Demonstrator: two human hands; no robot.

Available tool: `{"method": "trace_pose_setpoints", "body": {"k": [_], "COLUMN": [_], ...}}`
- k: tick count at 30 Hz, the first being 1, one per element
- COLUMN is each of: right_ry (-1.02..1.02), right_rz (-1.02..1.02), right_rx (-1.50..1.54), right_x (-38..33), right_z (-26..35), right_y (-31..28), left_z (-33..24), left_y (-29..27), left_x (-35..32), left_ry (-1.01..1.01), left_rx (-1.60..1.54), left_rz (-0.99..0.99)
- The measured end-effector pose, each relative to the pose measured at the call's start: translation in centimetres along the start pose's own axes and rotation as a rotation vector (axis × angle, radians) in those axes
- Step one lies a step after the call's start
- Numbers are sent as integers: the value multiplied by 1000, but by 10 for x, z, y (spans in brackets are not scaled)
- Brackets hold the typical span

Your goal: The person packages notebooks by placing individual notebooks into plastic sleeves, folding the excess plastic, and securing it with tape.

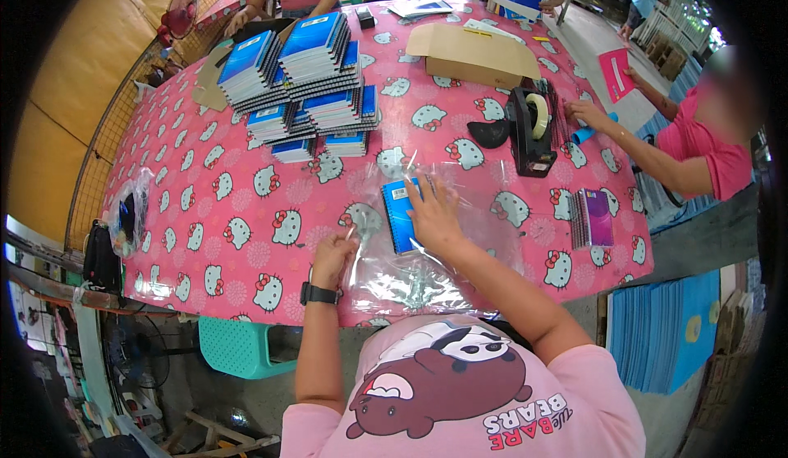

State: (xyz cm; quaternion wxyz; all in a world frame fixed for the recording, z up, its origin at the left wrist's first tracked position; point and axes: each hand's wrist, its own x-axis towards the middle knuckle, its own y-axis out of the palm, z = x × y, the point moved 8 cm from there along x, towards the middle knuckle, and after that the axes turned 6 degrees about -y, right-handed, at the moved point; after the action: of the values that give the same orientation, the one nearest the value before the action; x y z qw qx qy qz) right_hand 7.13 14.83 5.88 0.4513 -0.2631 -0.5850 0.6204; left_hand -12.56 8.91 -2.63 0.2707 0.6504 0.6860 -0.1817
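Note:
A blue spiral notebook (400, 222) lies on a wide piece of clear plastic film (484, 236) in front of me on the table; whether the film is a sheet or a bag I cannot tell. My right hand (437, 216) rests over the notebook's right side, fingers stretched out and touching its cover. To its left, my left hand (335, 259) is closed, pinching the film's left edge. Crinkled, shiny film spreads toward the table's front edge.
Stacks of blue spiral notebooks (312, 89) stand at the far left. A black tape dispenser (529, 134) and an open cardboard box (476, 60) are at the far right. A purple notebook stack (593, 217) lies right. A co-worker in pink (698, 154) holds a pink sheet (617, 75).

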Motion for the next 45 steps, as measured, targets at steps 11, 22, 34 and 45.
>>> {"method": "trace_pose_setpoints", "body": {"k": [11,22,34,45], "right_ry": [65,255,296,-232], "right_rz": [-162,58,153,339], "right_rx": [880,991,1220,356], "right_x": [34,44,40,7], "right_z": [-14,-43,-48,-31], "right_y": [-1,40,31,-15], "left_z": [-76,-73,-75,-57], "left_y": [107,72,77,96], "left_x": [-44,10,-1,-1], "left_ry": [437,773,991,929], "left_rx": [639,522,662,966], "left_rz": [-283,-124,-127,-131]}}
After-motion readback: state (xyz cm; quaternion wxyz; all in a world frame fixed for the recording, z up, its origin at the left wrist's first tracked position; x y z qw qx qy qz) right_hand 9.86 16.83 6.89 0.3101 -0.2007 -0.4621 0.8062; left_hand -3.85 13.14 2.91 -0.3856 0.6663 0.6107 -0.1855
